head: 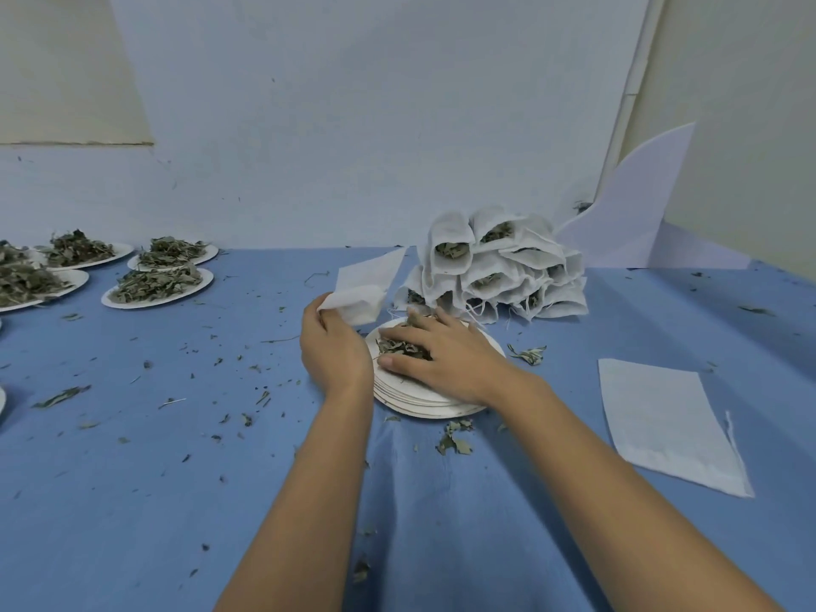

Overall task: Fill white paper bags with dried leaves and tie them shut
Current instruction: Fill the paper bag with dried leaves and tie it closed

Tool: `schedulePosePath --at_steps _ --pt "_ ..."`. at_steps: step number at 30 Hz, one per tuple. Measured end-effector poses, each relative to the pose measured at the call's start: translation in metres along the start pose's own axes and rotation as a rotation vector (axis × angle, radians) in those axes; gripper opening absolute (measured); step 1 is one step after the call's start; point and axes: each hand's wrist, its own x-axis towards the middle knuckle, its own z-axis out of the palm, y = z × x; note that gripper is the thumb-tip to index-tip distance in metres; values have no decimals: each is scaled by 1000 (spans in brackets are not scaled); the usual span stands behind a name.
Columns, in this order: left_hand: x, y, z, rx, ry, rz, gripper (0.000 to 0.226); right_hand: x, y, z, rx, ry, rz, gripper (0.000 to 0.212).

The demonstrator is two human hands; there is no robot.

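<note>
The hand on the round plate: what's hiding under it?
Dried leaves poke out under the right hand, heaped on top of a stack of paper plates. The palm covers the rest, so how many leaves are there cannot be seen.

I can read no text, label, brand, number or sign anywhere in this view.
</note>
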Motion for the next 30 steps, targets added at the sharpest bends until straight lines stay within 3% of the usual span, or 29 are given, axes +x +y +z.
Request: schedulePosePath --at_steps 8,17,24,30 --pt "-2 -1 -2 7 15 -10 34 -2 3 2 167 151 -10 30" --pt "-1 -3 -1 15 25 -5 35 -1 3 8 171 314 50 25" --pt "-1 -2 -1 23 20 35 35 -4 5 3 -29 270 -74 39" --pt "1 -2 -2 17 13 37 34 -8 7 -11 33 240 -62 76"
